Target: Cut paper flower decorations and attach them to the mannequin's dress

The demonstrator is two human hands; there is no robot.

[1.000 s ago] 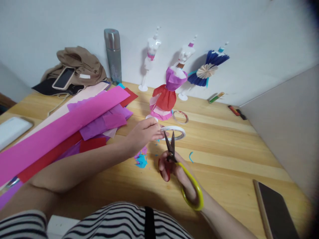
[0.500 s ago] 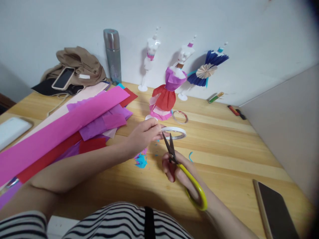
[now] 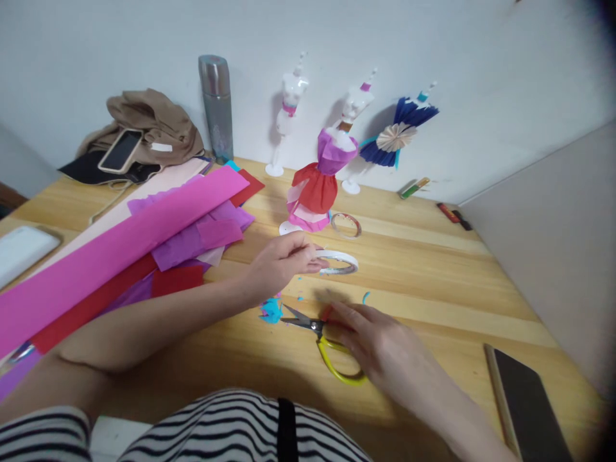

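Observation:
My left hand point(image 3: 282, 262) pinches the edge of a roll of white tape point(image 3: 354, 264), held above the table. Below it to the right, my right hand point(image 3: 385, 350) grips the scissors point(image 3: 315, 326) by one handle. Their blades are slightly parted and point left, and a yellow handle loop hangs free of the fingers. Close to the blade tips lies a small heap of blue and purple paper scraps point(image 3: 271, 310). Beyond my left hand stands a small dress form point(image 3: 327, 157) wearing a purple top and a layered red and pink skirt.
A second tape roll point(image 3: 346, 225) lies beside the dress form. Another white form point(image 3: 283, 122) and one in navy pleats point(image 3: 378, 154) stand by the wall. Pink crepe paper point(image 3: 125, 240) and other sheets cover the left. A flask point(image 3: 216, 115) and a dark phone point(image 3: 527, 404) are there too.
My right hand has turned over and moved down with the scissors, away from the tape roll. The blades have swung from pointing up to pointing left. My left hand is nearly still.

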